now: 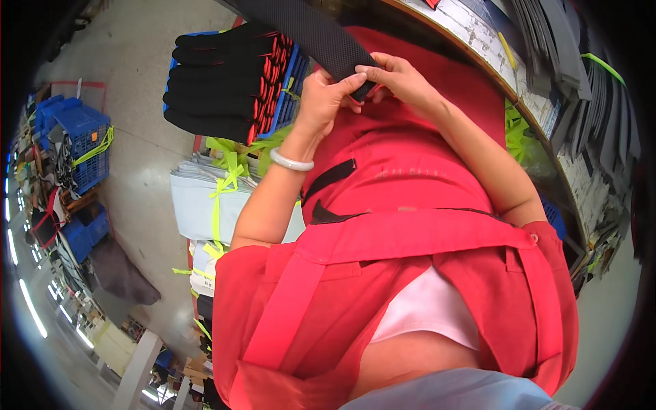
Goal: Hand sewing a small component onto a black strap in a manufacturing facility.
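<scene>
both hands meet at the end of a long black textured strip (311, 31) that runs in from the top edge of the view. the left hand (324, 99) pinches the strip's lower end between thumb and fingers, closed tight on it, a pale bangle (290, 162) round the wrist. the right hand (403, 78) curls over the same end from the other side, fingers folded down on it and touching the left fingertips. the strip's end sits just above the red apron (410, 178), in front of the person's chest.

to the left of the hands a blue crate (290, 89) holds a stack of black pieces with red edges (219, 78), piled well above its rim so little of the crate shows. below it lie bundles of pale grey sheets (198, 198) tied with yellow-green bands. further left, on the floor, another blue crate (85, 140) stands with a yellow-green band across it; what it holds looks like dark scraps, though the view there is too small to be sure. on the right a curved worktable (478, 37) carries stacks of grey sheets (581, 61).
</scene>
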Tool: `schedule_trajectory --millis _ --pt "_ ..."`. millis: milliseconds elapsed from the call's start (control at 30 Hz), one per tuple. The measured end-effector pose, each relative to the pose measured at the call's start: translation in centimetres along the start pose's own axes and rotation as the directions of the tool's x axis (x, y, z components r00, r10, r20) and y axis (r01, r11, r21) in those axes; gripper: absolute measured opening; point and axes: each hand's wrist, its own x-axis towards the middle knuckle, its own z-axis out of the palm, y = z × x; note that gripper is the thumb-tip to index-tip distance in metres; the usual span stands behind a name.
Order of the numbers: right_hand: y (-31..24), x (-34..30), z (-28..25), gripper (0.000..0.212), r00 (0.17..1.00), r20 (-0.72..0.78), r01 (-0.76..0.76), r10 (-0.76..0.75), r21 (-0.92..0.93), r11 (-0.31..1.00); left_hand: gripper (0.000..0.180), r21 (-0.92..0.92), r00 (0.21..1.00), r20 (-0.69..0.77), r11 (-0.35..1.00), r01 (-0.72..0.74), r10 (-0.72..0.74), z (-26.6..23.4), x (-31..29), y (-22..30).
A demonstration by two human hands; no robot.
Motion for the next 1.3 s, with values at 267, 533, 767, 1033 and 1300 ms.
schedule_trajectory --millis 267,533,767,1033,1300 --pt "0.3 0.6 -1.5 0.020 0.988 0.045 0.151 -0.148 -0.067 0.986 0.025 -0.155 0.995 0.072 0.986 -0.058 0.070 -0.3 1.1 -0.4" --pt "-1.1 -1.8 -1.6 0.023 0.893 -0.261 0.349 -0.367 -0.113 0.930 0.038 -0.607 1.000 0.017 0.795 0.026 -0.020 -4.5 6.0 0.8" --pt "-0.9 -2.9 0.3 0.013 0.868 -0.265 0.335 -0.419 -0.311 0.890 0.038 -0.678 0.999 -0.035 0.735 -0.016 -0.011 -3.9 6.7 1.2" --pt "-0.1 -2.1 0.5 0.017 0.821 -0.268 0.320 -0.504 -0.514 0.796 0.034 -0.675 0.996 -0.061 0.733 -0.086 0.061 -2.9 6.5 1.4" --pt "0.5 -0.4 -0.7 0.021 0.910 -0.413 0.017 -0.030 -0.033 0.999 0.022 -0.717 0.995 -0.076 0.690 -0.100 0.066 -0.2 7.2 -2.6"
